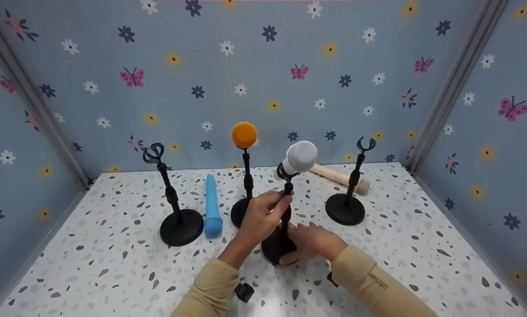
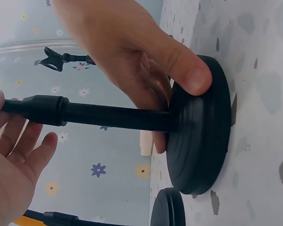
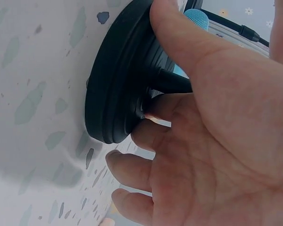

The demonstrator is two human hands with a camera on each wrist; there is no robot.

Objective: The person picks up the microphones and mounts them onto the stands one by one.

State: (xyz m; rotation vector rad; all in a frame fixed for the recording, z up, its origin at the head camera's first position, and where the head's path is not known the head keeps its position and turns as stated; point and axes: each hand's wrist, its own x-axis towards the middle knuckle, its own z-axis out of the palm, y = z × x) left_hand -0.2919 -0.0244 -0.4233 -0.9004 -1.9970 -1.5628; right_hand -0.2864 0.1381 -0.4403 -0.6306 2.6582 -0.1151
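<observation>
A white microphone (image 1: 302, 156) sits in the clip of a black stand (image 1: 284, 220), head up and tilted to the right. The left hand (image 1: 263, 215) pinches the upper pole just below the clip; in the left wrist view the left hand (image 2: 19, 165) shows at the pole's (image 2: 113, 116) upper part. Low down, the right hand (image 1: 314, 241) grips the round base (image 1: 274, 248). The right wrist view has the thumb of the right hand (image 3: 217, 108) on the base (image 3: 118, 80) and some fingertips at its edge.
Behind stands a stand with an orange-topped microphone (image 1: 244, 134). Stands with bare clips are at left (image 1: 181, 227) and right (image 1: 345, 209). A blue microphone (image 1: 212, 207) and a pale beige one (image 1: 338, 176) lie on the speckled table (image 1: 113, 264). Patterned walls surround the table.
</observation>
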